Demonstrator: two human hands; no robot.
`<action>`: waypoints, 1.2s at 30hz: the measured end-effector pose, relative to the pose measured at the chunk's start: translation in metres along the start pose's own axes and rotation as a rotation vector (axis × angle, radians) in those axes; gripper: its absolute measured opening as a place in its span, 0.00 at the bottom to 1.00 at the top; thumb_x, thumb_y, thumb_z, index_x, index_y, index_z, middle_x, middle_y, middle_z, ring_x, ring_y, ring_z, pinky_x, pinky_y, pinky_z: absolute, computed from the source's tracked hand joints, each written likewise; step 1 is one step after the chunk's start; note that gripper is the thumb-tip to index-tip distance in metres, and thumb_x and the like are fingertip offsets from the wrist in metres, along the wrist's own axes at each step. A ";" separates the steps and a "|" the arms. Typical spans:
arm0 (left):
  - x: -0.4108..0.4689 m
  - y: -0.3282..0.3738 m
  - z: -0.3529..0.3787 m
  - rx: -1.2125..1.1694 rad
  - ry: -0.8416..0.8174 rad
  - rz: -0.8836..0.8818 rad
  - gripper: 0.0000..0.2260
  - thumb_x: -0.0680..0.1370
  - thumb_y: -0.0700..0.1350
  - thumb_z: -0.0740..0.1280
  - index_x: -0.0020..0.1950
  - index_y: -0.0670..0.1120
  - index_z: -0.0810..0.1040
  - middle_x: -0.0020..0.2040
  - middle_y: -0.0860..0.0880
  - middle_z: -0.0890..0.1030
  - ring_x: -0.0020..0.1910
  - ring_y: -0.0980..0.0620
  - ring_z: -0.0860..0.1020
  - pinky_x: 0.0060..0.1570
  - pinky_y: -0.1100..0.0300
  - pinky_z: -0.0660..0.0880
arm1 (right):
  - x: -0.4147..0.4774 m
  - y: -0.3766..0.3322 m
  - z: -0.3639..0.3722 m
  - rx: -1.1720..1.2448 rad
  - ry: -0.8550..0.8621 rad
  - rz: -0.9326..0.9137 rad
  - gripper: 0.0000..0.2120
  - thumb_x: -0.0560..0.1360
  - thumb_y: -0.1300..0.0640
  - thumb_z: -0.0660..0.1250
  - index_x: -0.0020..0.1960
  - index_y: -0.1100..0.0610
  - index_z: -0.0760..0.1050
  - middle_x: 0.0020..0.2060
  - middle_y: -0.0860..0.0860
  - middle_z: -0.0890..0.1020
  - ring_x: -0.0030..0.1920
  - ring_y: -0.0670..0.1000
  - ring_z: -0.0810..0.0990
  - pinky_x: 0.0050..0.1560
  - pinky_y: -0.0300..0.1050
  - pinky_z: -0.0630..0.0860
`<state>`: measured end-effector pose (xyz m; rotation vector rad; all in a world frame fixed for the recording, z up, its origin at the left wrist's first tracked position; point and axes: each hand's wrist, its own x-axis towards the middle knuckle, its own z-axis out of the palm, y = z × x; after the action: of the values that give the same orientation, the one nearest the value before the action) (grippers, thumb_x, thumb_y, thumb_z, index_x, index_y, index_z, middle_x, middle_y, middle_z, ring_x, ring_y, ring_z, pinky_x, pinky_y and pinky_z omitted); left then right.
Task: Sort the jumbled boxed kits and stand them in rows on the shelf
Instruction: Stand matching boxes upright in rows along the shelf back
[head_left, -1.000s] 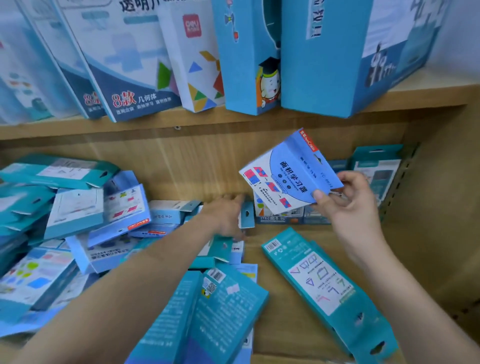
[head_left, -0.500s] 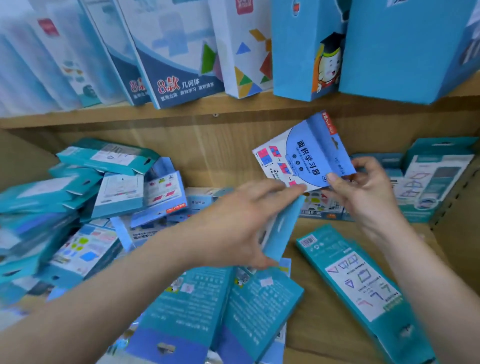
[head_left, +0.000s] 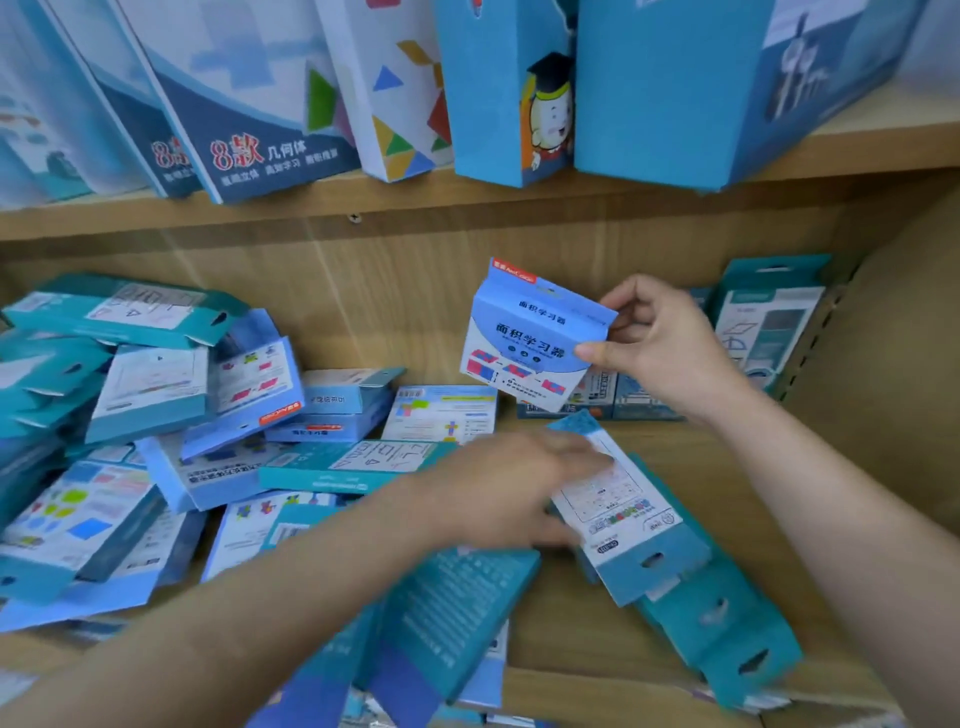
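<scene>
Up top, a wooden board (head_left: 467, 208) holds big boxes along its front edge. A leaning blue-and-white box (head_left: 249, 130) shows a red 8. Next come a white box with bright triangles (head_left: 384, 88), a blue box with a cartoon figure (head_left: 493, 104) and a huge blue box (head_left: 665, 88). A little screw (head_left: 355, 217) sits in the board's front edge.

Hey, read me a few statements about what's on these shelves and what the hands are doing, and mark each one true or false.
1. The right hand pinches a light-blue box above the lower shelf. True.
2. The left hand is empty. False: it grips a teal box.
3. Jumbled boxes lie piled at the left. True.
4. The upper shelf is bare. False: tall boxes stand on it.
</scene>
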<state>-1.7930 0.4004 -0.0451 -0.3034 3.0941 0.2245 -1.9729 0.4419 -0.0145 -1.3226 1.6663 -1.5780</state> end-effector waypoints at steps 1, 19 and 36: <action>-0.007 -0.016 -0.005 0.036 0.043 -0.101 0.21 0.75 0.55 0.66 0.67 0.55 0.69 0.64 0.53 0.74 0.63 0.50 0.72 0.54 0.56 0.72 | -0.001 0.001 -0.002 0.022 0.008 0.010 0.18 0.65 0.70 0.75 0.41 0.54 0.70 0.39 0.54 0.80 0.37 0.50 0.82 0.39 0.46 0.82; -0.093 -0.079 -0.026 -0.140 -0.316 -0.430 0.30 0.66 0.64 0.70 0.65 0.56 0.70 0.60 0.54 0.72 0.59 0.55 0.71 0.60 0.58 0.70 | -0.007 -0.004 0.034 0.090 -0.049 -0.051 0.17 0.69 0.69 0.72 0.45 0.50 0.70 0.41 0.49 0.80 0.42 0.49 0.81 0.44 0.44 0.81; -0.260 -0.086 -0.059 -1.060 1.294 -0.884 0.07 0.82 0.40 0.59 0.49 0.46 0.76 0.35 0.53 0.84 0.33 0.53 0.82 0.32 0.59 0.81 | -0.031 -0.045 0.140 0.444 0.280 0.058 0.07 0.78 0.59 0.64 0.46 0.48 0.69 0.39 0.48 0.78 0.29 0.40 0.78 0.24 0.36 0.74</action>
<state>-1.5215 0.3586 0.0111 -2.5023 2.7082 2.2724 -1.8262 0.4096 -0.0103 -0.8513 1.3717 -2.0213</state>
